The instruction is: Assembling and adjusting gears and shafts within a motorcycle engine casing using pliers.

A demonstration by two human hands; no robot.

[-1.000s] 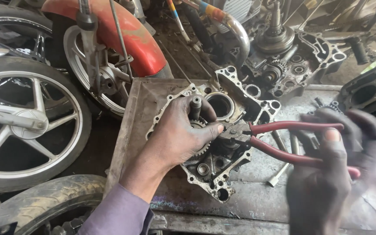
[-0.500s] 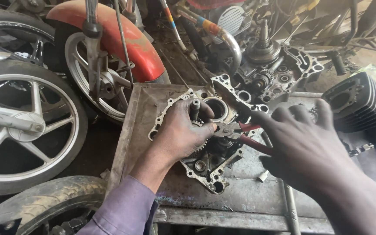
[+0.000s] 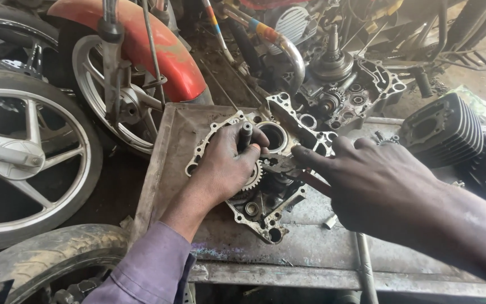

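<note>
Wheels (image 3: 23,163): two spoked alloy wheels and a red fender (image 3: 158,50) stand left of the tray, off the work surface.
Tray (image 3: 167,163): a shallow metal tray on the bench; it bears the crankcase, probably so that oil and small parts stay in one place.
Cylinder (image 3: 445,132): a black finned block right of the tray, lying on its side, well apart from the hands.
Second case (image 3: 355,93): another engine half with a shaft sticking up, just behind the tray.
Crankcase (image 3: 265,211): lies flat in the tray's middle, open face up, so its gears and bores can be reached from above.
Right hand (image 3: 378,180): over the tray's right part, closed round pliers whose red handle (image 3: 313,183) barely shows under the palm — forefinger stretched along the tool, likely to steer it.
Left hand (image 3: 226,166): presses down on the crankcase, fingers curled round an upright shaft (image 3: 246,135), seemingly to steady it against the pliers.
Pliers' nose (image 3: 277,163): reaches in beside the left thumb, just above a small gear (image 3: 252,177) — whether it grips anything, I cannot tell.
Bolt (image 3: 329,221): a small loose piece on the tray, right of the crankcase.
</note>
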